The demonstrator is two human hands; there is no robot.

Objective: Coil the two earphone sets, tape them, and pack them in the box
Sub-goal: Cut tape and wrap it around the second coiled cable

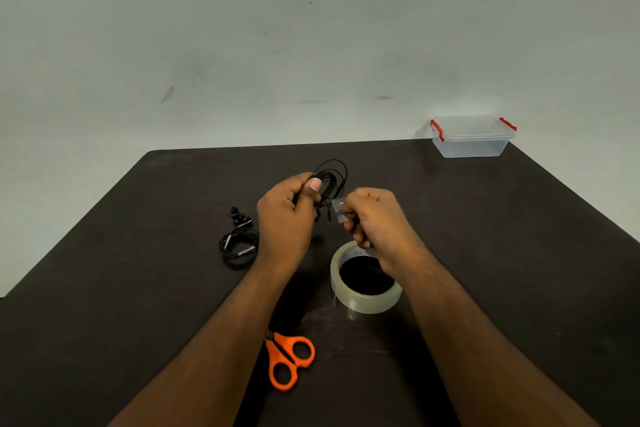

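Left hand (284, 215) grips the black earphone coil (330, 180) above the worktop (485, 253), just beyond the tape roll (365, 279), keeping loops bunched. Right hand (375, 218) pinches a clear tape strip (337, 210) against the bundle, likely to bind it. Taped second coil (239, 246) lies left of the roll; closed box (471, 137) far right beyond it.

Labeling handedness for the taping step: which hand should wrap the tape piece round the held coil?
Right, likely. The right hand already pinches the tape piece beside the coil, which the left hand grips above the table, so it is busy holding.
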